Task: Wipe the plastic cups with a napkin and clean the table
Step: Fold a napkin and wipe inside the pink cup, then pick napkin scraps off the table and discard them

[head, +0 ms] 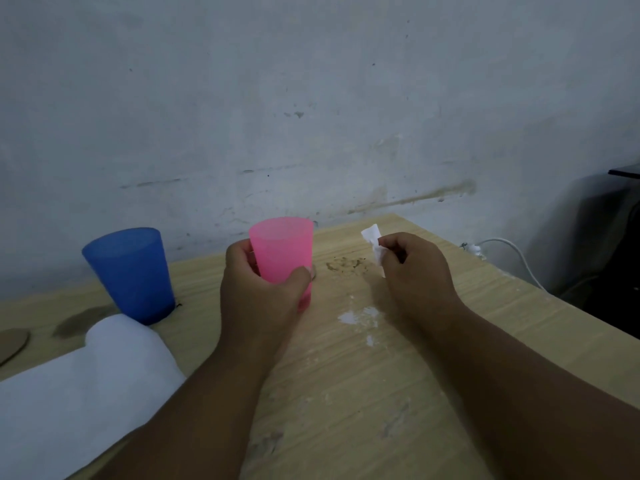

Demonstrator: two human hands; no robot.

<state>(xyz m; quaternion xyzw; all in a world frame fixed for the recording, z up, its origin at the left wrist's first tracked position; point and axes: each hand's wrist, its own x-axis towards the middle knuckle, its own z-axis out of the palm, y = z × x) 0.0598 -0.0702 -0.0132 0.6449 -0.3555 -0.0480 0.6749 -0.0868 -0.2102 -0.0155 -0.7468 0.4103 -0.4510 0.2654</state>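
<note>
My left hand (pixel 263 292) grips a pink plastic cup (pixel 282 247) upright at the middle of the wooden table (pixel 346 393), fingers and thumb wrapped round its lower half. To its right, my right hand (pixel 415 271) pinches a small crumpled white napkin (pixel 374 245) a little above the table. A blue plastic cup (pixel 133 273) stands upright at the back left, untouched. Brown crumbs (pixel 346 265) lie between the pink cup and the napkin. White powdery smears (pixel 360 318) mark the table below my right hand.
A large white roll (pixel 86 382) lies at the front left, close to the blue cup. A dark stain (pixel 81 322) and a brown disc (pixel 12 344) sit at the far left. The wall runs just behind the table. A white cable (pixel 505 252) hangs off the right edge.
</note>
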